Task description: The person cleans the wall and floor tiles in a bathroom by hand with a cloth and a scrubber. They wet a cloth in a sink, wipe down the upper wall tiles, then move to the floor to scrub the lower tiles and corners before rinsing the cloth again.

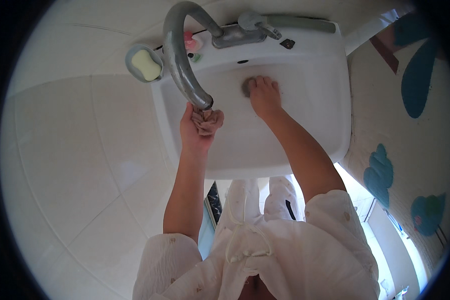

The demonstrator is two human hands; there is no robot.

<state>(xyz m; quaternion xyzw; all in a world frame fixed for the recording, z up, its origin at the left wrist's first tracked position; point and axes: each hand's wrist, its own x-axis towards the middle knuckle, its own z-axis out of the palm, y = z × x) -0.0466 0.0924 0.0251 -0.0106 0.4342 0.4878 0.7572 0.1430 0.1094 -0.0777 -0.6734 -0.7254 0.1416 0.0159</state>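
Note:
My left hand (195, 132) is closed around a crumpled, pinkish-brown cloth (208, 123), directly under the mouth of the grey curved faucet (182, 70). Deeper in the white sink (245, 145), my right hand (265, 95) rests on the basin floor with its fingers curled. Beside its thumb side is a dark round spot (246, 87), partly covered by the fingers; whether it is the drain or a loose piece cannot be told. What the right fingers press on, if anything, is hidden.
A pale yellow-green soap bar (146, 65) sits in a grey dish (130, 60) at the sink's left corner. Behind the spout are small pink and green items (191, 44). The faucet handle (260, 24) and a dark flake (287, 44) are at the back. A decorated wall (365, 110) borders the right.

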